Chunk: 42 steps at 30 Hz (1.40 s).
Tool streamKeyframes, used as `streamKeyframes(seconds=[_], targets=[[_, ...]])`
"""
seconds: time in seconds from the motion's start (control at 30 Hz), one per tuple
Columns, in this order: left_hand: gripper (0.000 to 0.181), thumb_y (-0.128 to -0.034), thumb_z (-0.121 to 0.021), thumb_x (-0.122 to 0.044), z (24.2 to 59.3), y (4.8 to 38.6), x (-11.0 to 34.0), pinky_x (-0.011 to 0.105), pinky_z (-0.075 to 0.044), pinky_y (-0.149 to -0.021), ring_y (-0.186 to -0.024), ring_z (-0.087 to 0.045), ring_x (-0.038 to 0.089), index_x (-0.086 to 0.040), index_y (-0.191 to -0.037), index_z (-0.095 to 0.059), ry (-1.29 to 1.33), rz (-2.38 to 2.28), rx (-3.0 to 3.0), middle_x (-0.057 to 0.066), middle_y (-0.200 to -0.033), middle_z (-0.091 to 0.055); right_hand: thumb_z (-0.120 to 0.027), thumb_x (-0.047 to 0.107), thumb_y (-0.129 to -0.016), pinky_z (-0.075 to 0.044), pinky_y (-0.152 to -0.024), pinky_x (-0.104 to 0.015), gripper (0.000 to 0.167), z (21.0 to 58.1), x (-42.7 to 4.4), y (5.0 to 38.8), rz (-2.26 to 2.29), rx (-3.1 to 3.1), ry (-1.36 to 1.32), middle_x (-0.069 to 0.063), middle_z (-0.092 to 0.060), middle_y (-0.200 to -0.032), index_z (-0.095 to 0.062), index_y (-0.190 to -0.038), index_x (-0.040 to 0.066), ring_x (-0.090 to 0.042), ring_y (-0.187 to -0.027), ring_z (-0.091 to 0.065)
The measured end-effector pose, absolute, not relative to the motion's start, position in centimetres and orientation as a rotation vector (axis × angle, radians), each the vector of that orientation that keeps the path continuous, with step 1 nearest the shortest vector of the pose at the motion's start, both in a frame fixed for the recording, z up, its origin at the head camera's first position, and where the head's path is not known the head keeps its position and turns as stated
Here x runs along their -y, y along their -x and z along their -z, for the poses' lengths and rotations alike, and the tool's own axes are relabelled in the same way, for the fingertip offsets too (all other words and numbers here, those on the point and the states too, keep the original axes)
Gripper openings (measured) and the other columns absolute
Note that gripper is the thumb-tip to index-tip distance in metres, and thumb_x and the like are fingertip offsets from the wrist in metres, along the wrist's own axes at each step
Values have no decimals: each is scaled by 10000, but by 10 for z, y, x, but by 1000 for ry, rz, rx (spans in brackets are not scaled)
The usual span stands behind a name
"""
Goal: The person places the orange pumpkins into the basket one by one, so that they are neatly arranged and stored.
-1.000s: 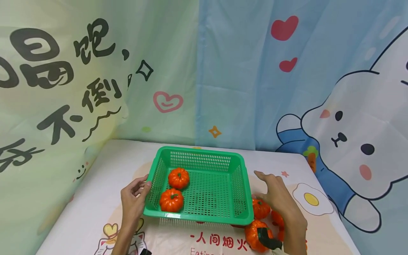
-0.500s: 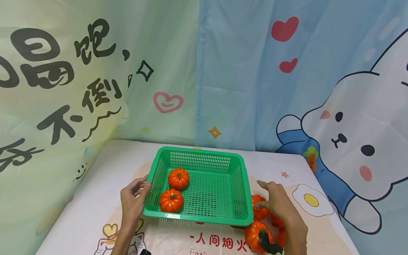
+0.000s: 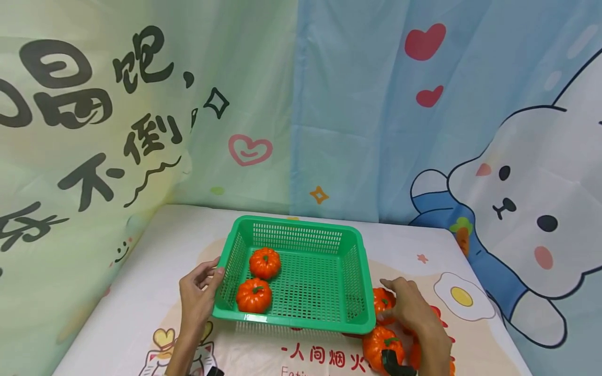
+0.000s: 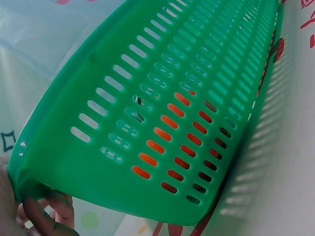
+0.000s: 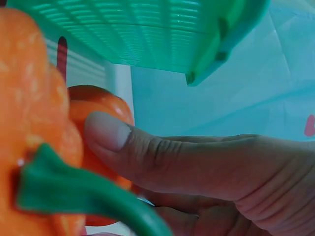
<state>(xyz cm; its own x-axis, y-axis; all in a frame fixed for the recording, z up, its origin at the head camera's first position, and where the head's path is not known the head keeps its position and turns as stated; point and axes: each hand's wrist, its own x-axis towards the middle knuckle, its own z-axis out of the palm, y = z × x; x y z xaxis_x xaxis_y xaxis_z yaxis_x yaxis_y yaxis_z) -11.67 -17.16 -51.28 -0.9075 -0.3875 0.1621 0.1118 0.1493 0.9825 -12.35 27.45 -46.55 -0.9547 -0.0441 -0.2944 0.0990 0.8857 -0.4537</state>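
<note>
On my feed my left hand (image 3: 197, 287) is pinching, thumb and fingers (image 3: 205, 268) bent, forearm (image 3: 183, 347) slanting up. My right hand (image 3: 412, 308) is palm-down-ish, thumb (image 5: 162, 155) stretched out, other fingers partly hidden.

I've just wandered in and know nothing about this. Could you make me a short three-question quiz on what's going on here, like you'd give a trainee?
1. How many glossy orange ribbed pumpkins lie inside the rectangular green plastic basket?

2. True or false: the person's left hand grips the basket's right side.

3. What is the right hand nearest to?
A) the printed fried egg
B) a pumpkin outside the basket
C) the basket's far rim

Key: 1. Two. 2. False; it grips the left side. 3. B.
</note>
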Motion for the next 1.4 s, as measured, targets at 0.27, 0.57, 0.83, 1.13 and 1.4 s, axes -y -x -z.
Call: streamKeyframes(seconds=[0.27, 0.57, 0.83, 1.13, 1.4], targets=[[274, -1017, -759, -68, 514, 118, 172, 166, -502, -642, -673, -669, 107, 34, -1271, -779, -240, 1787, 2076, 210, -1035, -784, -977, 127, -786, -504, -1118, -656, 857, 471, -272, 120, 762, -2731, -111, -213, -660, -1369, -589, -1535, -25, -417, -1278, -533], [285, -1011, -758, -50, 515, 118, 173, 162, -503, -635, -664, -665, 97, 49, -1279, -770, -242, 1798, 2067, 231, -1046, -782, -954, 128, -814, -507, -1118, -646, 799, 470, -272, 118, 778, -2733, -74, -201, -660, -1367, -607, -1515, -34, -395, -1267, -535], [286, -1013, -755, -51, 515, 118, 173, 162, -500, -634, -664, -662, 94, 49, -1281, -768, -243, 1791, 2073, 235, -1048, -781, -943, 123, -827, -521, -1111, -626, 781, 467, -271, 116, 791, -2732, -53, -188, -667, -1348, -607, -1515, -35, -378, -1258, -537], [291, -1019, -757, -71, 515, 117, 173, 159, -499, -646, -675, -667, 92, 39, -1289, -769, -254, 1796, 2077, 205, -1049, -785, -934, 115, -836, -511, -1117, -640, 784, 459, -271, 116, 771, -2756, -41, -196, -666, -1337, -595, -1529, -28, -409, -1280, -534], [293, -1021, -756, -77, 515, 117, 173, 155, -495, -646, -674, -671, 88, 48, -1287, -766, -250, 1794, 2074, 224, -1052, -789, -919, 102, -854, -492, -1125, -664, 752, 452, -272, 113, 740, -2785, -39, -209, -668, -1338, -601, -1523, -29, -414, -1276, -549]])
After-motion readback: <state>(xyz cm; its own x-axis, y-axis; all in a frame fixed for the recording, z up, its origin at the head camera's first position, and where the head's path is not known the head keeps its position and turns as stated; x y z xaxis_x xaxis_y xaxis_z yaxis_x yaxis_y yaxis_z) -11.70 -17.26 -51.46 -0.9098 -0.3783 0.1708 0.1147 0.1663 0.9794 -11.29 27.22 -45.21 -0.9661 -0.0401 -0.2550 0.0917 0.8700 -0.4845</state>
